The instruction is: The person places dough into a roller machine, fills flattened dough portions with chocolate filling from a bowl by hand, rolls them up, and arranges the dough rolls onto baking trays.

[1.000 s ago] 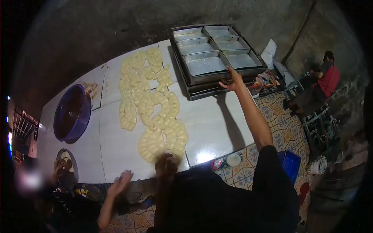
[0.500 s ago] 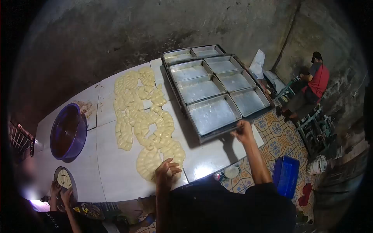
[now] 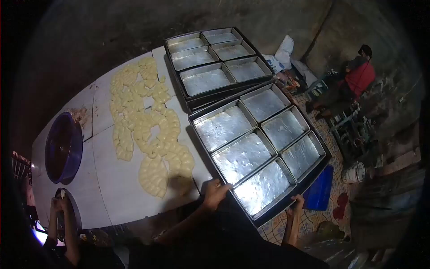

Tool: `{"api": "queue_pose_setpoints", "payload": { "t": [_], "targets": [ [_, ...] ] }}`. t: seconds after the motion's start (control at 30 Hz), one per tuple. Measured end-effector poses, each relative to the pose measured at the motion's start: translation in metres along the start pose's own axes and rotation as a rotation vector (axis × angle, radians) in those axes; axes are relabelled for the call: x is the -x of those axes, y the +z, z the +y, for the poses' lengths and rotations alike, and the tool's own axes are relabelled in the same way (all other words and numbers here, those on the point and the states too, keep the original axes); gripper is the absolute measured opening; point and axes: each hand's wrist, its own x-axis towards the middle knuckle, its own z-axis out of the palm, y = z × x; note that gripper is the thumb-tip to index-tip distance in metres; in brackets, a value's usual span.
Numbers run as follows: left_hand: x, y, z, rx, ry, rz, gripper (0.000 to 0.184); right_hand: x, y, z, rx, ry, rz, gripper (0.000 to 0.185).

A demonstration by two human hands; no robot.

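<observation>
A large dark baking tray with six rectangular metal pans (image 3: 248, 154) tilts over the table's near right edge. My left hand (image 3: 216, 194) is closed on its left rim near the front corner. On the near right side, my right hand (image 3: 295, 204) grips the rim, its fingers partly hidden. Behind it a stack of similar trays (image 3: 219, 60) rests on the table; the top one also holds several pans. Pale rows of dough pieces (image 3: 165, 134) lie joined together on the white tiles, left of the trays.
A purple basin (image 3: 64, 148) stands on the tiled table (image 3: 101, 184). At lower left another person's hands (image 3: 58, 205) are over a round pan (image 3: 75, 213). A person in a red top (image 3: 359, 78) sits at right. A blue crate (image 3: 320, 193) and a white bucket (image 3: 354, 172) are on the floor.
The front tray has come off the stack toward me, turned and tilted. My left hand moved from beside the dough to its left rim; my right hand shifted down with it.
</observation>
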Motion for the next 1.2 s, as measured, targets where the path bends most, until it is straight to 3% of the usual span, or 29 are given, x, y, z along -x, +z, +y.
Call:
{"api": "queue_pose_setpoints", "payload": {
  "t": [0.1,0.17,0.23,0.3,0.33,0.43,0.5,0.57,0.67,0.73,0.8,0.83,0.9,0.93,1.0,1.07,1.1,1.13,1.17,1.2],
  "targets": [
    [-0.009,-0.003,-0.019,0.096,-0.014,-0.023,0.024,-0.013,-0.021,0.016,0.005,0.069,-0.042,0.013],
    [-0.027,-0.014,-0.032,-0.020,-0.092,-0.034,0.032,-0.018,-0.020,0.040,-0.003,-0.019,0.099,0.012],
    [-0.019,-0.014,-0.020,-0.394,0.007,0.150,0.034,-0.027,-0.017,0.054,0.004,0.103,0.005,0.013],
    [0.003,-0.017,0.017,-0.340,0.044,0.140,0.041,-0.045,-0.007,0.071,0.054,0.255,0.048,0.012],
    [0.003,-0.023,0.015,-0.311,0.017,0.207,0.042,-0.048,0.003,0.084,0.180,0.180,0.066,0.011],
    [0.005,-0.066,-0.034,-0.082,0.229,0.065,0.034,-0.028,0.033,0.073,0.213,0.199,0.029,0.011],
    [0.030,-0.060,-0.010,-0.249,0.568,0.153,0.031,-0.041,0.013,0.082,0.211,0.325,0.077,0.011],
    [0.025,-0.068,-0.033,-0.060,0.249,0.159,0.033,-0.036,0.018,0.085,0.308,0.216,0.041,0.009],
    [0.054,-0.084,-0.016,0.195,0.140,0.015,0.036,-0.031,0.028,0.087,0.280,0.255,0.051,0.011],
    [0.116,-0.191,-0.032,0.695,-0.049,0.013,0.043,-0.039,0.035,0.092,0.241,0.276,0.033,0.015],
    [0.173,-0.301,-0.047,1.476,-0.236,0.176,0.054,-0.044,0.041,0.088,0.391,0.144,-0.040,0.029],
    [0.179,-0.309,-0.041,1.434,-0.183,0.194,0.052,-0.052,0.030,0.090,0.504,0.092,-0.040,0.037],
    [0.155,-0.251,-0.022,0.943,0.001,0.128,0.050,-0.026,0.063,0.049,0.802,0.147,0.076,0.055],
    [0.132,-0.201,-0.011,0.653,0.100,0.083,0.050,-0.014,0.070,0.038,0.930,-0.085,0.159,0.057],
    [0.085,-0.109,0.009,0.320,0.212,-0.036,0.049,0.011,0.095,0.025,1.064,-0.503,0.090,0.053],
    [0.053,-0.054,0.017,0.301,0.316,-0.112,0.050,0.047,0.127,0.025,1.060,-0.835,-0.195,0.041],
    [0.044,-0.041,0.014,0.370,0.355,-0.122,0.052,0.064,0.151,0.025,1.091,-0.684,-0.580,0.044],
    [0.041,-0.037,0.011,0.440,0.392,-0.129,0.053,0.094,0.182,0.035,0.911,-0.238,-0.717,0.046],
    [0.043,-0.037,0.012,0.440,0.439,-0.122,0.054,0.091,0.188,0.063,1.106,-0.553,-1.041,0.046],
    [0.052,-0.039,0.017,0.171,0.534,-0.046,0.050,0.097,0.202,0.086,1.054,-0.577,-1.147,0.037]
  ]
}}
